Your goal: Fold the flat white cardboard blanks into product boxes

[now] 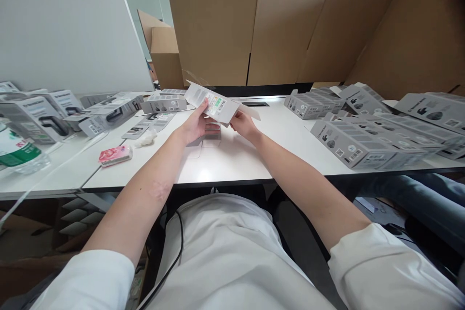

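Observation:
A grey printed carton (217, 106) is held tilted above the white table, its end flaps standing out. My left hand (194, 123) is closed on its left part, thumb on the printed face near a green label. At the carton's right end my right hand (244, 123) grips the edge by a flap, its fingers partly hidden. Below the left hand, a small stack of printed sheets or labels (211, 138) lies on the table; what exactly it is, I cannot tell.
Grey cartons (356, 140) stand in rows on the right, more (36, 116) on the left. Flat cartons (148, 125), a pink packet (115, 155), crumpled white tissue (146, 138) and a bottle (18, 152) lie leftward. Large cardboard (214, 19) rises behind. The table's front edge is close.

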Demonstrator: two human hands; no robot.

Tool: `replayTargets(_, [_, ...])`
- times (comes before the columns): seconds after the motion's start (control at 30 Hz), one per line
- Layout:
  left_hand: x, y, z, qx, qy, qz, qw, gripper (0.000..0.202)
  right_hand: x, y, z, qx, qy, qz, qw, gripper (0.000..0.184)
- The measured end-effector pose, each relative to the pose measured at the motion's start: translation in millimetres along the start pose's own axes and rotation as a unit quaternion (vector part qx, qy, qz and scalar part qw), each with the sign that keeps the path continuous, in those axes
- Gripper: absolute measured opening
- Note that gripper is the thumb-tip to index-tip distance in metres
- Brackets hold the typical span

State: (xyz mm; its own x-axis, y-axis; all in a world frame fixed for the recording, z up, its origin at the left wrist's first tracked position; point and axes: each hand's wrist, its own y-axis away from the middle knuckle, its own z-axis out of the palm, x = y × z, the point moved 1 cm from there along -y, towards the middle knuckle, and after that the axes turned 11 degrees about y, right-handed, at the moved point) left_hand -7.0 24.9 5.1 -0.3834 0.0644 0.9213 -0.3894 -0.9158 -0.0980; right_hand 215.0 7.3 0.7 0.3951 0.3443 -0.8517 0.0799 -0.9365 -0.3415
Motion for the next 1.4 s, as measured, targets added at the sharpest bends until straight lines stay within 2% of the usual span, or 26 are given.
replayTargets(0.1, [-0.2, 0.9, 0.7, -0.004, -0.004, -0.001, 1.0, 0.09, 1.0, 1.7, 0.9, -0.005, 0.013, -0.035, 0.999, 0.026])
replayTargets(0.17, [0.9, 0.8, 0.5, 0.012, 0.003, 0.016, 1.0, 0.087, 1.9, 1.0, 2.2, -0.003, 0.018, -0.044, 0.999, 0.032])
replayTargets(0.3, [4.0, -0.9, -1.9, 0.058, 0.021, 0.055, 0.997, 0.088, 1.2, -0.9, 4.1, -0.009, 0.039, -0.042, 0.998, 0.06])
replayTargets(0.4, [6.4, -3.3, -5.7, 0.083, 0.033, 0.08, 0.993, 0.09, -1.4, 0.3, 3.7, -0.023, 0.05, -0.068, 0.996, 0.081])
replayTargets(0.53, [8.8, -5.9, -10.0, 0.096, 0.052, 0.098, 0.989, 0.095, -2.2, 2.1, 3.5, -0.031, 0.051, -0.079, 0.995, 0.092])
replayTargets(0.93, [5.8, -2.3, -3.5, 0.047, 0.023, 0.072, 0.996, 0.102, -5.6, 4.9, 6.4, -0.083, 0.014, -0.072, 0.994, 0.084])
replayTargets(1.07, [4.7, -2.1, -3.4, 0.052, 0.018, 0.068, 0.996, 0.095, -5.6, 4.1, 7.0, -0.08, 0.009, -0.07, 0.994, 0.077])
replayTargets(1.4, [3.6, -1.4, -1.5, 0.049, 0.016, 0.056, 0.997, 0.092, -5.6, 3.6, 7.0, -0.067, 0.018, -0.063, 0.996, 0.068])
